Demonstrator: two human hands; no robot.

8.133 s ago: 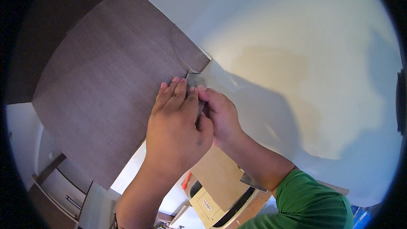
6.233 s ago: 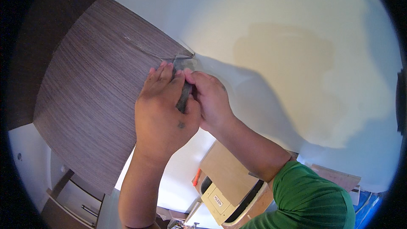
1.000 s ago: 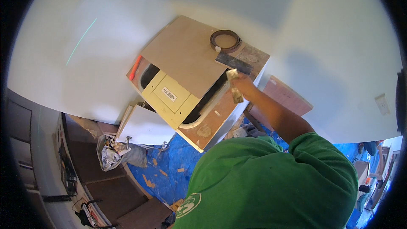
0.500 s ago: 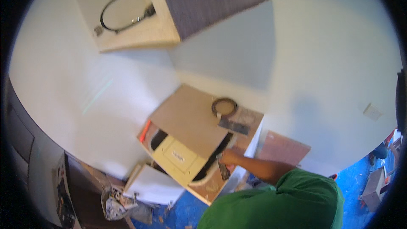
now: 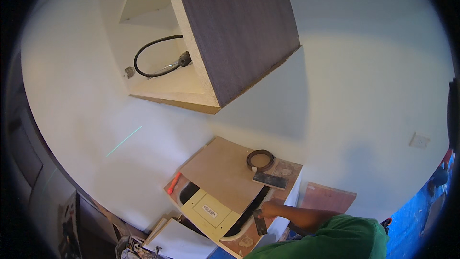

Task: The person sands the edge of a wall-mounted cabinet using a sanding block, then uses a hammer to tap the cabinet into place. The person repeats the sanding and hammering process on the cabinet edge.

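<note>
Pale rm corner, fisheye view, w/ dark panelling (image 5: 28,158) at far L. Next, a low dark cabinet (image 5: 93,225) near the bottom, then a thin green line of light (image 5: 124,141) on the off-white wall (image 5: 72,91). White board (image 5: 182,241) at lower edge. Upper ctr: wall cabinet (image 5: 177,105), front open, black looped cable (image 5: 135,61) inside, dark wood-grain side panel (image 5: 239,29) facing R. Below it, a worn, box-like wooden bench (image 5: 243,242); on it, approx L to R: orange-red stick (image 5: 173,183), cream panel (image 5: 209,213), brown sheet (image 5: 215,170), coil of brown strip (image 5: 271,161), dark flat block (image 5: 270,180). Right hand (image 5: 270,210) is closed around a dark flat piece (image 5: 260,223) at the bench's R side; can't tell if the piece touches the top. Farther R: green sleeve (image 5: 335,237), pinkish board (image 5: 329,196) by the wall, wall socket (image 5: 419,140), blue floor sheeting (image 5: 407,230).
</note>
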